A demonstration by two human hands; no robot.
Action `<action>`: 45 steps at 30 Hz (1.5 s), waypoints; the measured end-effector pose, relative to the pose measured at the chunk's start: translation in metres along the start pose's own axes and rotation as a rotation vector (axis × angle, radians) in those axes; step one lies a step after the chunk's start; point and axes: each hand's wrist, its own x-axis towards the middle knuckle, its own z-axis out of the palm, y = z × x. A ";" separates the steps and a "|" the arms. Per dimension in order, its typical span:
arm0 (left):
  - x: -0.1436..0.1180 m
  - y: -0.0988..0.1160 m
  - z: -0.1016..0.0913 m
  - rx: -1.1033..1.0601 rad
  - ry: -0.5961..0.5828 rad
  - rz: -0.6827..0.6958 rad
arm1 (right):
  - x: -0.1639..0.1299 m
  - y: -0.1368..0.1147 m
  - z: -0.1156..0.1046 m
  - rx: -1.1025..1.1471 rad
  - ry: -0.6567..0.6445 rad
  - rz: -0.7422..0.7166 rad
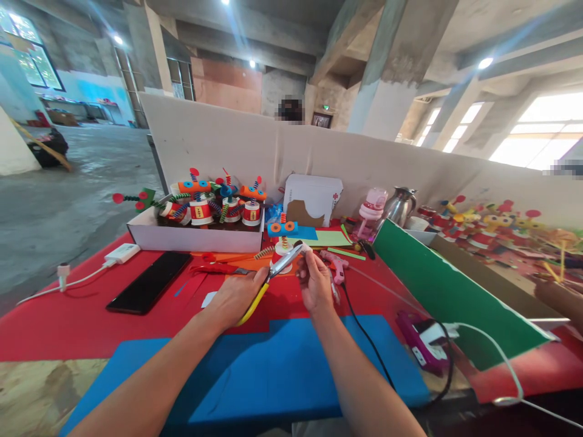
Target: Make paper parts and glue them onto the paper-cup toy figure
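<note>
My left hand [239,298] is closed on scissors [283,262] with yellow handles, their blades pointing up and to the right. The fingers of my right hand [315,282] pinch a small white piece [305,247], likely paper, close to the blade tips. A dark spot shows at the tips; I cannot tell what it is. Just behind the blades stands a paper-cup figure [283,229] with a blue tube head, orange eyes and spring arms, partly hidden by the scissors. To the right of my right hand lies a pink glue gun [334,265].
A white tray [195,238] holds several cup figures at the back left. A black phone [150,282] and white charger [122,254] lie left. A purple power strip [421,346], cables and a green board [455,297] are right. Another person's hand [558,297] is at the far right.
</note>
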 end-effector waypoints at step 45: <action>-0.002 0.000 -0.005 -0.007 -0.061 -0.007 | -0.002 -0.001 0.001 0.039 -0.014 0.035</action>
